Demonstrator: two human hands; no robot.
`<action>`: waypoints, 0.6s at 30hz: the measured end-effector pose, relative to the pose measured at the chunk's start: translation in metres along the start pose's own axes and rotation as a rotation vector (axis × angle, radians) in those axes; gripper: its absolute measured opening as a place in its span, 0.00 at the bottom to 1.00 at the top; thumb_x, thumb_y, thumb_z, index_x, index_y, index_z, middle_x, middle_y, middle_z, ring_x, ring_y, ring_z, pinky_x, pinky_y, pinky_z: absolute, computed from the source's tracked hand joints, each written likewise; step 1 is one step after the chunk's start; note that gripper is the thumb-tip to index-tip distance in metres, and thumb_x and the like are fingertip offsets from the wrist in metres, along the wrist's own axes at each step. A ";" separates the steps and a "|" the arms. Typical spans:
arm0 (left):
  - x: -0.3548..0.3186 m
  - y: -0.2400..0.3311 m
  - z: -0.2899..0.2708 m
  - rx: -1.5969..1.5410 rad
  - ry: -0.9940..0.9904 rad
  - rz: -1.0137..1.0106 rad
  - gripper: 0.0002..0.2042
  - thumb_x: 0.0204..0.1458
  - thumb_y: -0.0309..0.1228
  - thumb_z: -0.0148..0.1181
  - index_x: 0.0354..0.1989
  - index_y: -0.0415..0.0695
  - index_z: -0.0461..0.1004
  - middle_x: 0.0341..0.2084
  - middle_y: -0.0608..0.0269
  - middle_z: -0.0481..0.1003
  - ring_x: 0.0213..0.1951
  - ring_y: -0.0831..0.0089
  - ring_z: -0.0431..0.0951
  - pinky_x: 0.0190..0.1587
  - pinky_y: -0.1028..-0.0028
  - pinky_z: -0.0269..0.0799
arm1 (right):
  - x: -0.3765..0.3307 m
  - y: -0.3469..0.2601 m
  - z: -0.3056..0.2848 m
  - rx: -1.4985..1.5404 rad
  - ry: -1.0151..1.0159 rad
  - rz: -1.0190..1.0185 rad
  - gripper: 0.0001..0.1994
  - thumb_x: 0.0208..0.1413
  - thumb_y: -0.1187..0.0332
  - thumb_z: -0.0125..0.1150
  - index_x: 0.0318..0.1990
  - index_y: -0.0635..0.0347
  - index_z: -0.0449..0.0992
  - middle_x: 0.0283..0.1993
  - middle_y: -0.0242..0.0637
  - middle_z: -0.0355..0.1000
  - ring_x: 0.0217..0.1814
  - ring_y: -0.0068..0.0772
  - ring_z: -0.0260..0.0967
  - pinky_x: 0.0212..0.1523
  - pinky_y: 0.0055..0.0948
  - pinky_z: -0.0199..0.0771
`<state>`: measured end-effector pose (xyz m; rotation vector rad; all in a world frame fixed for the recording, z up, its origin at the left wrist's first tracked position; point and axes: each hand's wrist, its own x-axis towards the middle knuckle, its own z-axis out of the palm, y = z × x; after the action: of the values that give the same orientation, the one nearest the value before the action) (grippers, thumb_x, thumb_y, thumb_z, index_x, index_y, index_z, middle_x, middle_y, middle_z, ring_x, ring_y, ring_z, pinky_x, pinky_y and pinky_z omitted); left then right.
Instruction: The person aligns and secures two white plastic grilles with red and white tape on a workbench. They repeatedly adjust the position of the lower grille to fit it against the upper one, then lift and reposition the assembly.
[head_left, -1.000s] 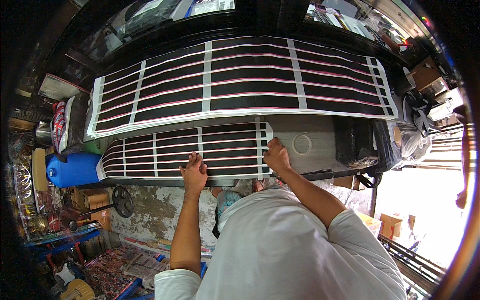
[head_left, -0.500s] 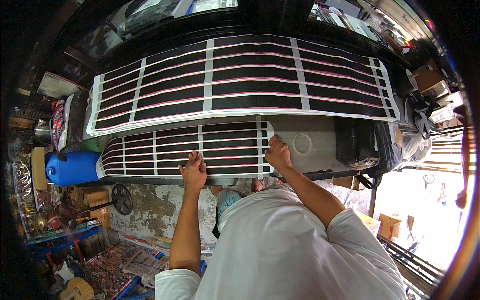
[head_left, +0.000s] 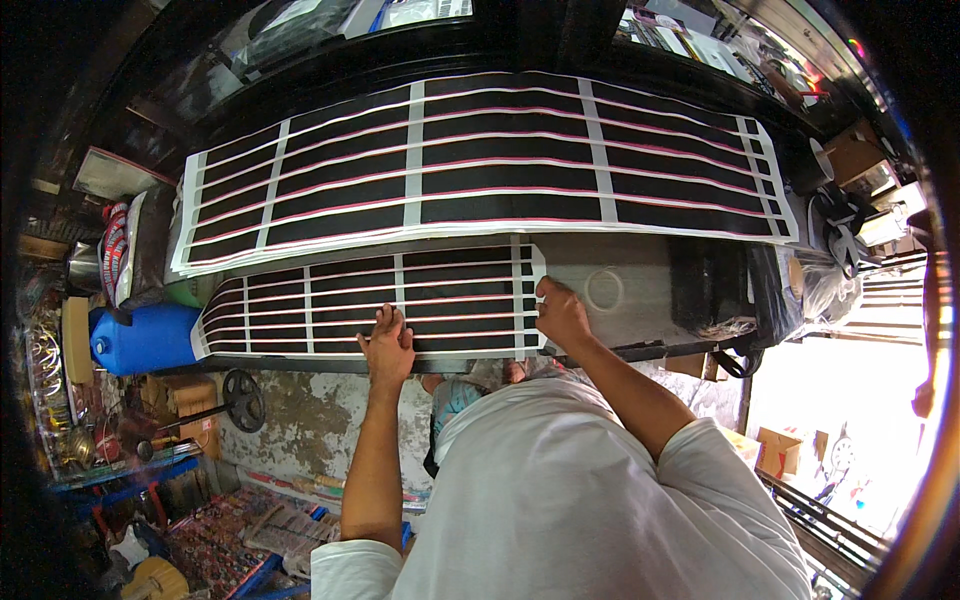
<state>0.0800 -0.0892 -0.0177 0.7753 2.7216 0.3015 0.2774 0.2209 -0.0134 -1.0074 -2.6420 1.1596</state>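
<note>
A black-panelled sheet (head_left: 455, 277) with white and pinkish stripes lies along the near side of the bench. Flat on its near part rests my left hand (head_left: 387, 345), fingers spread. At the sheet's right end, my right hand (head_left: 563, 313) has its fingers bent together, pinching the white edge; the fingertips are partly hidden. Behind it, a larger stack of similar striped sheets (head_left: 510, 150) spreads across the bench, its white edges showing in layers along the front.
Beyond the right hand, the grey bench top (head_left: 630, 285) carries a black plastic-wrapped bundle (head_left: 735, 290). A blue jerrycan (head_left: 150, 338) stands by the sheet's left end. Below left are a black handwheel (head_left: 243, 400) and a cardboard box (head_left: 190, 395). Dark-framed glass bounds the far side.
My right hand has shifted slightly down and to the right at the sheet's end. My left hand stays nearly in place on the sheet.
</note>
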 end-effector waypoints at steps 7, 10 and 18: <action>-0.011 0.000 0.009 0.035 0.152 0.110 0.26 0.71 0.39 0.54 0.76 0.48 0.66 0.80 0.57 0.57 0.80 0.56 0.56 0.76 0.28 0.41 | -0.011 -0.002 -0.005 -0.150 0.014 -0.219 0.16 0.44 0.80 0.68 0.42 0.58 0.73 0.41 0.46 0.75 0.49 0.58 0.77 0.50 0.55 0.78; -0.017 0.008 0.013 0.053 0.195 0.142 0.27 0.73 0.39 0.51 0.78 0.49 0.64 0.81 0.58 0.55 0.81 0.57 0.53 0.78 0.32 0.41 | -0.012 -0.001 -0.006 -0.131 0.034 -0.228 0.17 0.43 0.80 0.68 0.42 0.58 0.73 0.41 0.46 0.74 0.49 0.58 0.76 0.49 0.55 0.78; -0.024 0.036 0.019 0.047 0.081 0.337 0.30 0.74 0.51 0.47 0.80 0.53 0.61 0.83 0.57 0.51 0.83 0.54 0.48 0.78 0.30 0.35 | -0.013 -0.001 -0.004 -0.114 0.044 -0.224 0.15 0.45 0.79 0.67 0.41 0.58 0.73 0.40 0.47 0.74 0.48 0.59 0.76 0.48 0.55 0.78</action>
<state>0.1228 -0.0699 -0.0203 1.2628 2.6711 0.3482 0.2881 0.2151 -0.0071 -0.7179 -2.7262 0.9397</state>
